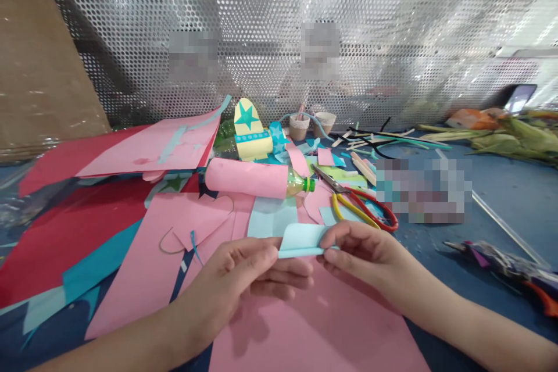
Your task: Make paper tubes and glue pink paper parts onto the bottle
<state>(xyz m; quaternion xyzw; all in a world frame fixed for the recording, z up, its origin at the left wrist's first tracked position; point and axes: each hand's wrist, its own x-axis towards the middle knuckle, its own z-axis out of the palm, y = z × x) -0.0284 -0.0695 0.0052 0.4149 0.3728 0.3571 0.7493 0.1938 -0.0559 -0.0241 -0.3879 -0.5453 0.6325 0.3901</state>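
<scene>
A: What is being held, and where?
B: A small, thin, light blue sheet of paper (303, 235) is held up between the two hands, above a large, flat, pink paper sheet (322, 325). Its lower edge is rolled into a narrow tube, while the upper part is left curving upward.

A: And the left hand (242, 273)?
B: The left end of the roll is pinched by its thumb and index finger; the other fingers (290, 266) are stretched loosely below (palm partly turned up).

A: The right hand (370, 253)?
B: The right end is gripped between its thumb and fingers (335, 235), which are closed on the paper.

A: What is seen just beyond?
B: A bottle wrapped in pink paper, with a green cap (246, 178), is laid on its side. Near its cap, metal scissors with one red and one yellow handle (343, 189) are placed with the handles spread apart, among paper scraps.

A: Farther back?
B: A bottle covered with pale yellow paper and bearing a teal star (255, 148) is seen, with two small whitish-brown cups (299, 128) to its right. At the left, the dark blue tabletop (492, 186) is partly covered by red paper (96, 226); at the far right, green husks (505, 136) are heaped.
</scene>
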